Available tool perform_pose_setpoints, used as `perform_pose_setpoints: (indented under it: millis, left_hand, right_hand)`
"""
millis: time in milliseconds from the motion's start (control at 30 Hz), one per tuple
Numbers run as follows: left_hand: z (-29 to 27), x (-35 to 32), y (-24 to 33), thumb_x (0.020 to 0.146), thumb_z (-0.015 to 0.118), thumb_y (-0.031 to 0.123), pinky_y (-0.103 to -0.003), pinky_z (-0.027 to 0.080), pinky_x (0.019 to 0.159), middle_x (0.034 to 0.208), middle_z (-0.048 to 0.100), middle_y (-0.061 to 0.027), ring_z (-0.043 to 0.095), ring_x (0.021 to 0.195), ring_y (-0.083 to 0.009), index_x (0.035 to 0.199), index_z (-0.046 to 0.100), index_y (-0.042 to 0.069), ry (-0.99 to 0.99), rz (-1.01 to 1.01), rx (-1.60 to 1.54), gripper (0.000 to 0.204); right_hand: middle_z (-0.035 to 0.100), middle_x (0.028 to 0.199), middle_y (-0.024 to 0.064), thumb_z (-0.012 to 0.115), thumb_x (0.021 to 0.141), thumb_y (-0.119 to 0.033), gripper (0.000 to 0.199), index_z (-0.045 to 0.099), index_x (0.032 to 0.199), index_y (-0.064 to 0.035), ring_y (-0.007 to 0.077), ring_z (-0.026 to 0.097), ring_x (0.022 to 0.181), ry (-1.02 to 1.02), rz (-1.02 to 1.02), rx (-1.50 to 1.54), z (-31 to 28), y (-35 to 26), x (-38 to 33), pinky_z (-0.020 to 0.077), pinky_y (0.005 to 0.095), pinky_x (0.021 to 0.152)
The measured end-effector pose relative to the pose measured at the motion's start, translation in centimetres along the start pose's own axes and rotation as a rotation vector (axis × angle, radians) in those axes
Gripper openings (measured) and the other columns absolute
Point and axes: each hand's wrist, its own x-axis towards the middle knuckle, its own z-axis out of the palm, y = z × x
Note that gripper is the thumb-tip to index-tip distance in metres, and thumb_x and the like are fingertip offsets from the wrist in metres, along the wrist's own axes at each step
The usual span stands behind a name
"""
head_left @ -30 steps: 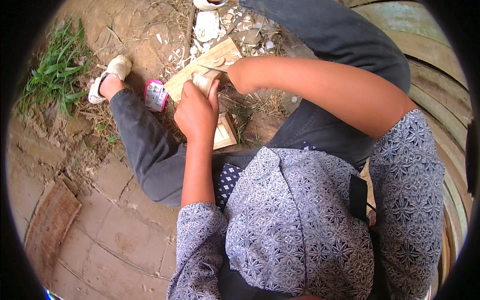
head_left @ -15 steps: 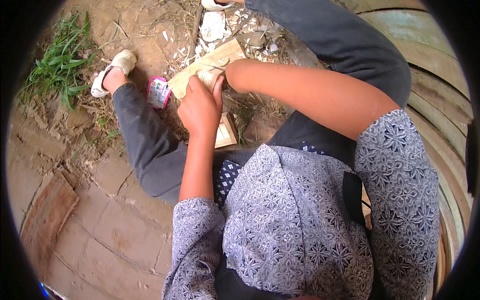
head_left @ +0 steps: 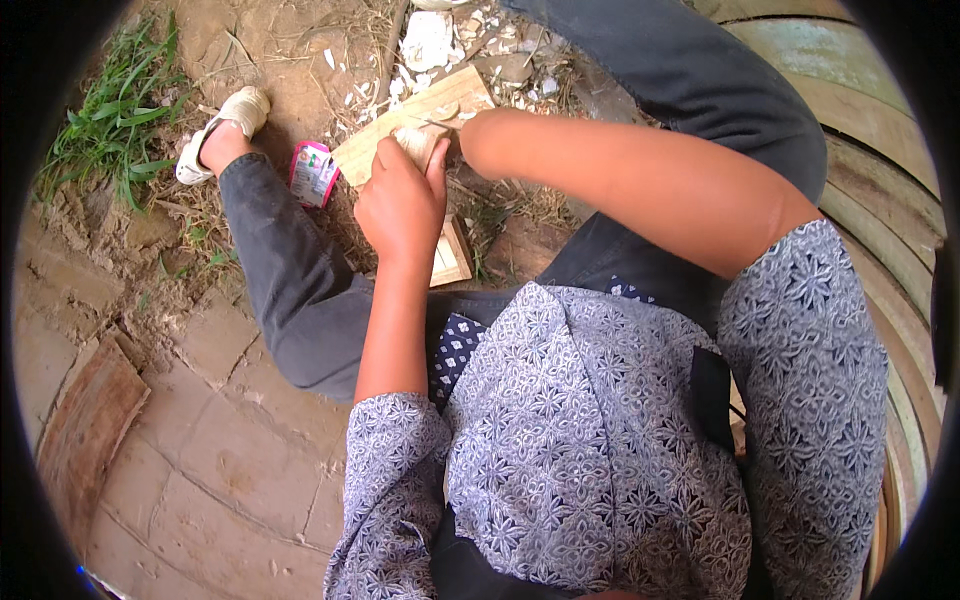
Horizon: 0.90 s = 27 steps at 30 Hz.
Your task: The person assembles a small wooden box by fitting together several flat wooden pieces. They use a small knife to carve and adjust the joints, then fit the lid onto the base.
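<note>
My left hand [head_left: 405,205] is closed around a pale, rounded piece [head_left: 420,142], which could be root or wood; I cannot tell which. Its thumb lies along the near right side. From the right reaches my right hand [head_left: 483,143], closed, its fingers mostly hidden behind the wrist. A thin knife [head_left: 433,123] extends leftward from it, the blade against the top of the pale piece. Beneath both hands lies a flat light wooden board [head_left: 358,152], tilted in view. A curved pale slice [head_left: 446,111] rests on the board beside the blade.
White chips and a larger white lump [head_left: 428,42] litter the ground beyond the board. A pink-edged packet [head_left: 313,174] lies left of it. A small wooden frame [head_left: 455,255] sits between my legs. Grass [head_left: 120,120] grows far left; curved planks [head_left: 840,90] line the right side.
Both hands remain at the pale piece. My right hand and forearm have shifted slightly right and up, and the view has moved a little.
</note>
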Motion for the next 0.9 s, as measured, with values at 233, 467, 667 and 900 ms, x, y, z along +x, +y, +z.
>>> perform_pose_setpoints:
  millis: [233, 467, 667, 900]
  left_hand:
    - [0.0, -0.3, -0.1, 0.089, 0.064, 0.055, -0.047, 0.050, 0.050, 0.071, 0.063, -0.0190, 0.064, 0.059, -0.0402, 0.087, 0.047, 0.004, 0.016, 0.029, -0.053, 0.053]
    - [-0.1, -0.4, -0.7, 0.090, 0.064, 0.054, -0.048, 0.050, 0.050, 0.071, 0.062, -0.0194, 0.064, 0.059, -0.0408, 0.087, 0.047, 0.004, -0.017, 0.000, -0.045, 0.053]
    - [-0.3, -0.4, -0.2, 0.089, 0.064, 0.055, -0.048, 0.050, 0.050, 0.071, 0.062, -0.0196, 0.064, 0.058, -0.0407, 0.086, 0.047, 0.003, -0.032, -0.001, -0.057, 0.054]
    - [-0.4, -0.2, -0.4, 0.089, 0.065, 0.054, -0.046, 0.050, 0.049, 0.071, 0.063, -0.0189, 0.064, 0.058, -0.0398, 0.088, 0.048, 0.003, -0.024, 0.009, -0.055, 0.054]
  right_hand:
    - [0.072, 0.106, 0.0189, 0.061, 0.083, -0.009, 0.024, 0.075, 0.101, -0.0007, 0.0330, 0.071, 0.090, 0.041, 0.033, 0.111, 1.5, 1.8, 3.7, 0.0575, 0.0442, 0.075]
    - [0.073, 0.092, 0.0215, 0.057, 0.083, -0.006, 0.024, 0.072, 0.094, 0.0083, 0.0308, 0.072, 0.071, -0.090, 0.108, 0.223, -1.9, 0.8, -0.9, 0.0572, 0.0405, 0.067]
    - [0.073, 0.093, 0.0211, 0.062, 0.080, -0.005, 0.021, 0.074, 0.094, 0.0053, 0.0318, 0.072, 0.083, 0.030, 0.002, 0.041, -0.3, 0.7, 0.0, 0.0569, 0.0418, 0.074]
    - [0.072, 0.098, 0.0210, 0.061, 0.083, -0.006, 0.021, 0.074, 0.097, 0.0045, 0.0324, 0.072, 0.080, 0.084, 0.047, 0.140, -0.1, 0.7, 3.0, 0.0578, 0.0415, 0.071]
